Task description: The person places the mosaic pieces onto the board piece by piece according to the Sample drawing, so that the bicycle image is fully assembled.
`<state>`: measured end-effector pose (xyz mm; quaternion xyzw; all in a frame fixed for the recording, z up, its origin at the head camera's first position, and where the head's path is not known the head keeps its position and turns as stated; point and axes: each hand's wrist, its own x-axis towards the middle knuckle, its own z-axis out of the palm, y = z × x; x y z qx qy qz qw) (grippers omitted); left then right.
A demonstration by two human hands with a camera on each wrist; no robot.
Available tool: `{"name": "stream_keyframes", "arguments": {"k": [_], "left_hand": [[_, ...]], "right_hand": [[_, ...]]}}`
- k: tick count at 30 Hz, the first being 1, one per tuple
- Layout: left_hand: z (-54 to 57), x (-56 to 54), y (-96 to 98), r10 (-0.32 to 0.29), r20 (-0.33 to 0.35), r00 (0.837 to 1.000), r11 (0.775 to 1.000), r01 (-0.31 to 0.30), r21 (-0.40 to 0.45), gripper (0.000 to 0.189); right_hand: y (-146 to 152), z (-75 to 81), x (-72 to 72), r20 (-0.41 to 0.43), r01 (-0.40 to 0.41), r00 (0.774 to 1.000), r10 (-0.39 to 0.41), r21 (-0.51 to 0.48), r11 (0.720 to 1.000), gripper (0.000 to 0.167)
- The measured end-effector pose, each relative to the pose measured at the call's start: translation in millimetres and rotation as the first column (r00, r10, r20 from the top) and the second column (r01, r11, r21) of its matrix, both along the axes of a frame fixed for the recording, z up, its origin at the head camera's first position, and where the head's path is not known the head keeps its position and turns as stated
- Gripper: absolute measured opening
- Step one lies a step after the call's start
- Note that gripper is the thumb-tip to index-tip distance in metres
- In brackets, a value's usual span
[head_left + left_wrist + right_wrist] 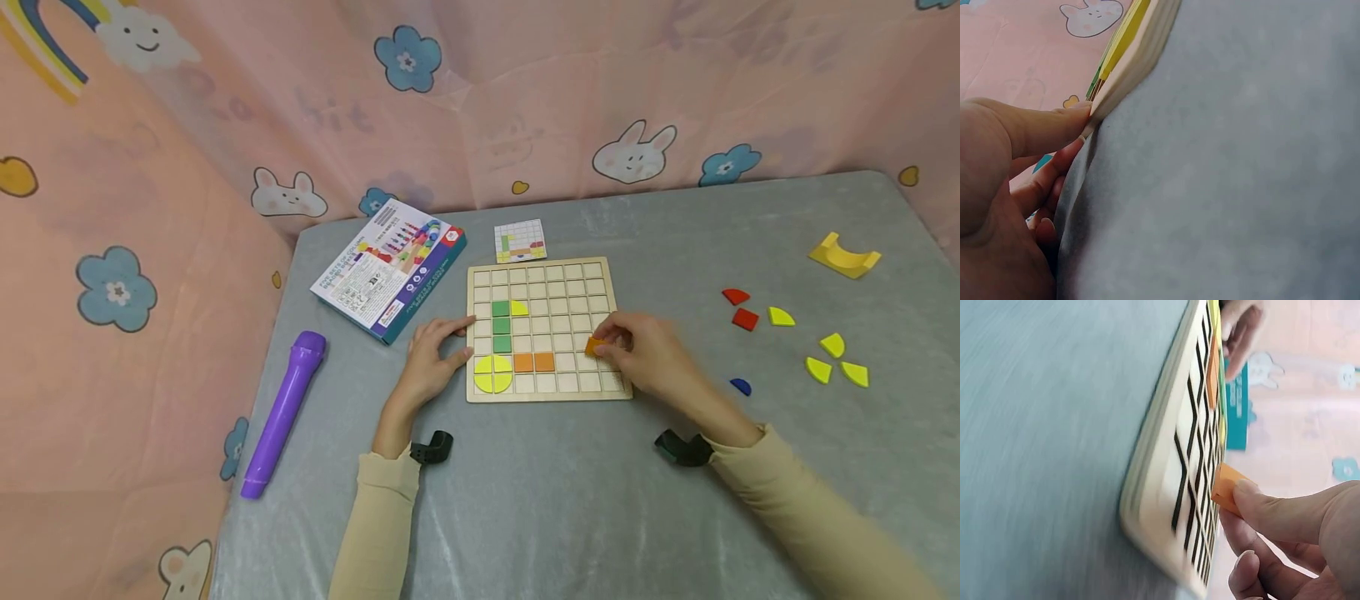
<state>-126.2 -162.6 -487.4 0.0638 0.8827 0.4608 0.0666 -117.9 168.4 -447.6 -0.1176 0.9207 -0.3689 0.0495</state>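
A wooden grid board [560, 304] lies on the grey cloth. Along its left edge, my left hand [426, 363] touches the side with thumb and forefinger extended. My right hand [651, 354] pinches an orange square tile [1225, 489] between thumb and fingers, over the lower right cells. Set into the board are several green squares [501, 326], a yellow quarter-circle [519, 309] beside the top one, two orange squares [543, 362], and yellow quarter-circles [483, 384] forming a disc at the lower left. Behind the board lies a small pattern card [519, 237].
Right of the board lie red pieces [745, 319], several loose yellow quarter-circles [818, 371], a blue half-circle [741, 387] and a yellow arch block [845, 257]. A printed box [367, 287] and a purple microphone-shaped toy [283, 417] are at the left. A pink curtain [495, 92] hangs behind.
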Motion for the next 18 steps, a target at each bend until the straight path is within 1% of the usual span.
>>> {"name": "stream_keyframes", "arguments": {"k": [7,14,18], "left_hand": [[1.1,0.2,-0.1,-0.007,-0.008,1.000,1.000,0.007,0.003,0.047],[1.1,0.4,-0.4,-0.007,-0.015,1.000,1.000,0.008,0.005,0.047],[0.2,0.2,-0.6,-0.008,-0.009,1.000,1.000,0.008,0.006,0.047]], "right_hand": [[-20.0,-5.3,-0.5,0.036,-0.032,0.999,0.032,-0.002,0.999,0.007],[-26.7,-7.1,-1.5,0.049,-0.052,0.997,0.053,-0.014,0.999,0.005],[-29.6,-8.1,-2.6,0.055,-0.061,0.997,0.061,0.004,0.998,0.004]]}}
